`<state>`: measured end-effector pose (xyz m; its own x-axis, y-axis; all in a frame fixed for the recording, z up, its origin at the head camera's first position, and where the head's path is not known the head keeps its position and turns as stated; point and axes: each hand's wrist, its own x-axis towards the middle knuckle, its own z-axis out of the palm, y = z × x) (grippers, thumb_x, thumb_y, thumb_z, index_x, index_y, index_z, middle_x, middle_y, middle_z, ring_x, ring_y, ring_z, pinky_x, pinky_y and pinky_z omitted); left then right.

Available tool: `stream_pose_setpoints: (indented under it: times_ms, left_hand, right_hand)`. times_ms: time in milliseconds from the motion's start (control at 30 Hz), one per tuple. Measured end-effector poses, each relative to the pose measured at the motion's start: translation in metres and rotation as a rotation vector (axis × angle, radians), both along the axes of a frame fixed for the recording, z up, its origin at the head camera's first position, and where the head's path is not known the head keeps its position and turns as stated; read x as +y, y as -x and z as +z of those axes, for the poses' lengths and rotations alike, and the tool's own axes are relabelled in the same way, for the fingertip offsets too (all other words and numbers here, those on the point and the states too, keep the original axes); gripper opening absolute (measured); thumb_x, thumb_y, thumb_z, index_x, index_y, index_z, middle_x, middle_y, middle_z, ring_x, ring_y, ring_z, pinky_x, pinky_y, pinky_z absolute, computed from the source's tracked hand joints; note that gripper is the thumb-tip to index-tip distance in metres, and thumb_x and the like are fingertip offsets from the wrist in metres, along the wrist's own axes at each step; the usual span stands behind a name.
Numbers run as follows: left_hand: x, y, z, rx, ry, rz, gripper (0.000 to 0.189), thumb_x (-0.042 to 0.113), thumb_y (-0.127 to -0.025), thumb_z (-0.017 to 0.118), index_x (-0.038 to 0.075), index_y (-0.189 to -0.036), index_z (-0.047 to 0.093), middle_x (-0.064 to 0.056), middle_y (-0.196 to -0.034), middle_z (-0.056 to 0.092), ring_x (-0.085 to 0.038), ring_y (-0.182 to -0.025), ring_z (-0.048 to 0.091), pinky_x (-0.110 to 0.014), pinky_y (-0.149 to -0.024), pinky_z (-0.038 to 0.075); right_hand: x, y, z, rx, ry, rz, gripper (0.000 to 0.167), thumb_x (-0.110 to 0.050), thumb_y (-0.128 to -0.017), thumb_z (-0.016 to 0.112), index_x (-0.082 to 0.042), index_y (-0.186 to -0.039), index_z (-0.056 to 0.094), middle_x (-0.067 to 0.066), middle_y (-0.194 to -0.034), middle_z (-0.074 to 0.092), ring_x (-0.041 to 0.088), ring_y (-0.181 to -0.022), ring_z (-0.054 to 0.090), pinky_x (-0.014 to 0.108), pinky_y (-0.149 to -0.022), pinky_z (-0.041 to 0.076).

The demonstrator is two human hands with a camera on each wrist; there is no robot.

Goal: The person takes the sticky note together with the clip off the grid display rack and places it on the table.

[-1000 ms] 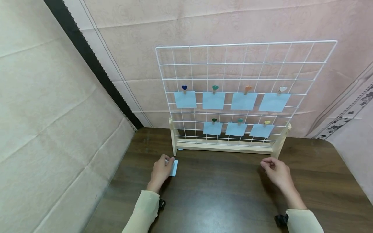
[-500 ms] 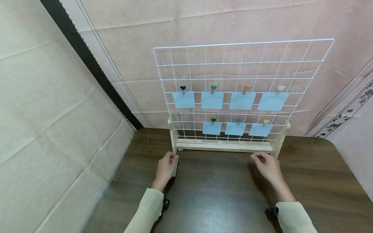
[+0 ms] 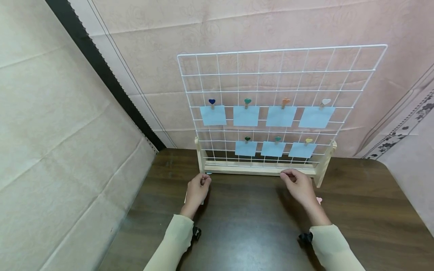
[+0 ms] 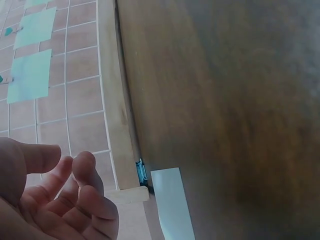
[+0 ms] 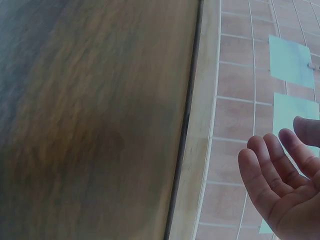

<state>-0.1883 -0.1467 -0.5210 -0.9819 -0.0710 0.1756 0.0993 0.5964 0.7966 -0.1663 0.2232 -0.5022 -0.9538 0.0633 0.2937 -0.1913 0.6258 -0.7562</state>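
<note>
My left hand (image 3: 197, 191) hovers by the left foot of the white wire grid stand (image 3: 261, 168). Its fingers are loosely curled and hold nothing. Below it lies a pale blue card (image 4: 172, 202) on the table, mostly hidden by the hand in the head view. My right hand (image 3: 300, 187), also holding nothing, is in front of the stand's base, fingers loosely bent. Several blue cards (image 3: 246, 116) hang in an upper row and 3 in a lower row, a heart-topped clip (image 3: 248, 101) on each.
A small blue object (image 4: 142, 171) sits against the base's left end. Behind my right wrist, a pink heart-shaped piece (image 3: 319, 200) lies on the dark wooden table (image 3: 244, 226). A cloth-covered wall (image 3: 84, 158) rises at the left.
My right hand has moved left along the stand's base, and the pink heart-shaped piece has come into view. My left hand has shifted slightly right and forward, over the loose card.
</note>
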Motion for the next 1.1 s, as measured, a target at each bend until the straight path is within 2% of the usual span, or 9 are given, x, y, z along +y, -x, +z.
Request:
stream_pose_setpoints:
  times_ms: [233, 567, 733, 933, 1000, 1100]
  left_hand:
    - [0.0, 0.006, 0.002, 0.019, -0.02, -0.003, 0.009, 0.015, -0.102, 0.069, 0.008, -0.104, 0.075, -0.001, -0.081, 0.067, -0.014, -0.068, 0.055, -0.035, -0.067, 0.048]
    - [0.012, 0.009, 0.01, 0.028, -0.04, -0.036, 0.011, 0.011, -0.102, 0.069, 0.004, -0.106, 0.075, -0.003, -0.087, 0.069, -0.015, -0.069, 0.055, -0.036, -0.069, 0.049]
    - [0.02, 0.011, 0.009, 0.015, -0.038, -0.044, 0.013, 0.014, -0.103, 0.068, 0.005, -0.108, 0.075, -0.004, -0.091, 0.073, -0.016, -0.076, 0.059, -0.038, -0.074, 0.051]
    - [0.026, 0.016, 0.009, 0.025, -0.044, -0.052, 0.017, 0.015, -0.104, 0.066, 0.003, -0.112, 0.076, -0.005, -0.096, 0.074, -0.02, -0.086, 0.065, -0.041, -0.079, 0.053]
    - [0.028, 0.018, 0.009, 0.04, -0.046, -0.057, 0.017, 0.014, -0.104, 0.067, 0.003, -0.113, 0.076, -0.006, -0.096, 0.074, -0.02, -0.086, 0.065, -0.041, -0.079, 0.053]
    - [0.031, 0.02, 0.012, 0.056, -0.048, -0.076, 0.019, 0.013, -0.104, 0.067, 0.002, -0.117, 0.075, -0.008, -0.098, 0.075, -0.017, -0.078, 0.063, -0.039, -0.075, 0.053]
  right_hand:
    - [-0.008, 0.006, 0.001, -0.007, 0.034, 0.013, 0.024, -0.019, -0.106, 0.067, 0.0, -0.117, 0.076, 0.016, -0.109, 0.076, 0.032, -0.097, 0.07, 0.034, -0.081, 0.054]
    - [-0.023, 0.014, 0.005, 0.046, 0.047, 0.033, 0.021, -0.017, -0.106, 0.067, -0.001, -0.116, 0.076, 0.015, -0.108, 0.076, 0.032, -0.096, 0.072, 0.037, -0.085, 0.056]
    - [-0.028, 0.018, 0.011, 0.065, 0.052, 0.056, 0.021, -0.019, -0.106, 0.067, -0.001, -0.115, 0.075, 0.014, -0.108, 0.076, 0.032, -0.099, 0.071, 0.039, -0.086, 0.057]
    - [-0.034, 0.023, 0.018, 0.059, 0.082, 0.082, 0.022, -0.02, -0.107, 0.066, -0.002, -0.117, 0.074, 0.015, -0.112, 0.075, 0.034, -0.104, 0.07, 0.049, -0.087, 0.057]
    - [-0.037, 0.024, 0.021, 0.058, 0.091, 0.093, 0.023, -0.019, -0.107, 0.066, -0.002, -0.118, 0.074, 0.016, -0.113, 0.075, 0.035, -0.104, 0.07, 0.05, -0.087, 0.057]
    - [-0.041, 0.028, 0.026, 0.062, 0.09, 0.121, 0.024, -0.019, -0.107, 0.066, -0.002, -0.12, 0.074, 0.016, -0.115, 0.075, 0.035, -0.106, 0.07, 0.051, -0.086, 0.057]
